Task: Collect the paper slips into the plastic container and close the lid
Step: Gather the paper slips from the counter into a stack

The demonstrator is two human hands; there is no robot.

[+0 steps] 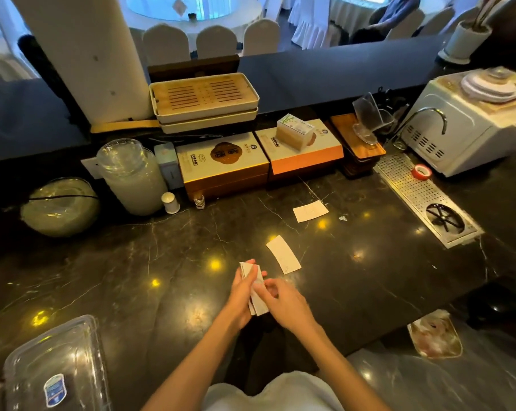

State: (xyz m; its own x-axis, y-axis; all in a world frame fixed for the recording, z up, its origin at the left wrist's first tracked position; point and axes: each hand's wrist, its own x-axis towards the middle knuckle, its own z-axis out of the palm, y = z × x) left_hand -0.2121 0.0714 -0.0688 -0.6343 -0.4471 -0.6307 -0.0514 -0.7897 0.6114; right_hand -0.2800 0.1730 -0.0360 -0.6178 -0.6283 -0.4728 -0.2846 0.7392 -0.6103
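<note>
Both hands closed on slip stack [257, 289]: L hand [242, 295] cradles, R hand [283, 304] squares edges, prob. for one-drop transfer. Two loose slips on worktop [132, 262]: near slip [283, 258], far slip [310, 211]. Plastic container [55, 366] bottom-left, well apart, lid state unclear.

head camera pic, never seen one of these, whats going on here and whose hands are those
The single picture comes from a camera worn on a person's head, looking down at their own bare hands over a dark marble counter. There is no machine. The left hand and right hand together hold a small stack of paper slips. Two more slips lie loose on the counter: a near slip and a far slip. A clear plastic container sits at the lower left. Boxes, jars and a metal drain tray line the back and right.
</note>
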